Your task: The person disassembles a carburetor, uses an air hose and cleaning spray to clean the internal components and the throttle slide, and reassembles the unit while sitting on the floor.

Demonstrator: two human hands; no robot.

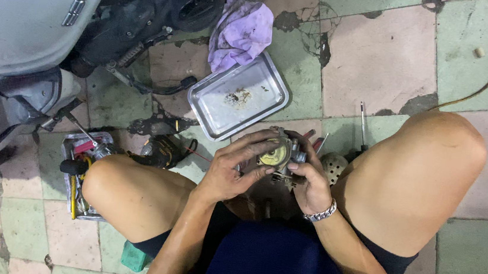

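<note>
Both hands cradle a small metal engine part (278, 155) between the knees — the left hand (232, 168) wraps its side, the right hand (310, 182) pinches the edge, steadying it above the metal tray (259, 105).

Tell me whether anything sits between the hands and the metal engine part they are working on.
Nothing visible does. The left hand and the right hand both grip the metal engine part directly, fingers wrapped around its sides, above the floor between the knees. The steel tray lies apart, farther ahead.
</note>
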